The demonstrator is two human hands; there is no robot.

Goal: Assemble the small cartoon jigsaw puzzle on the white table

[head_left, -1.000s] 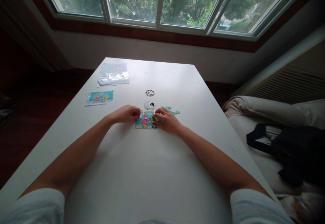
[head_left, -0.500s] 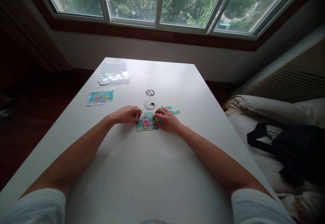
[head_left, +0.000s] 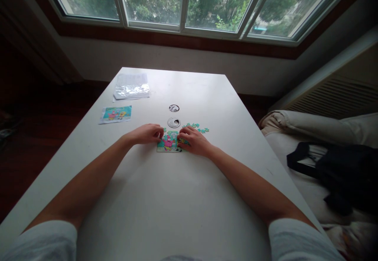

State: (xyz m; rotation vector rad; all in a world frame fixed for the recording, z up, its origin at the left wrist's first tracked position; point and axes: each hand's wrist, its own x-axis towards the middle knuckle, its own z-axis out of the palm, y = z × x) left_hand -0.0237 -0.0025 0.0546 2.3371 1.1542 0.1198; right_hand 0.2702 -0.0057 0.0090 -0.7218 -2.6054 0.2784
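Observation:
A partly joined jigsaw puzzle (head_left: 168, 144) with a pink cartoon figure lies flat on the white table. At its upper left edge, my left hand (head_left: 149, 133) has curled fingers closed against the pieces. My right hand (head_left: 193, 139) covers much of the puzzle's right part, its fingers bent and closed on it. Which pieces lie under those fingers is hidden. Loose jigsaw pieces (head_left: 203, 130) are spread just beyond my right hand. A few more, small and green, show by my left fingertips.
Two round items, a silver-grey disc (head_left: 173, 122) and a smaller dark-rimmed one (head_left: 174, 108), lie beyond the puzzle. To the left are a printed picture sheet (head_left: 116, 114) and a clear plastic bag with paper (head_left: 132, 86). A dark bag (head_left: 339, 174) rests on the pale sofa (head_left: 283, 146).
The puzzle has shifted slightly left between my hands, and more of its middle shows beside my right fingers. Both hands stay nearly in place.

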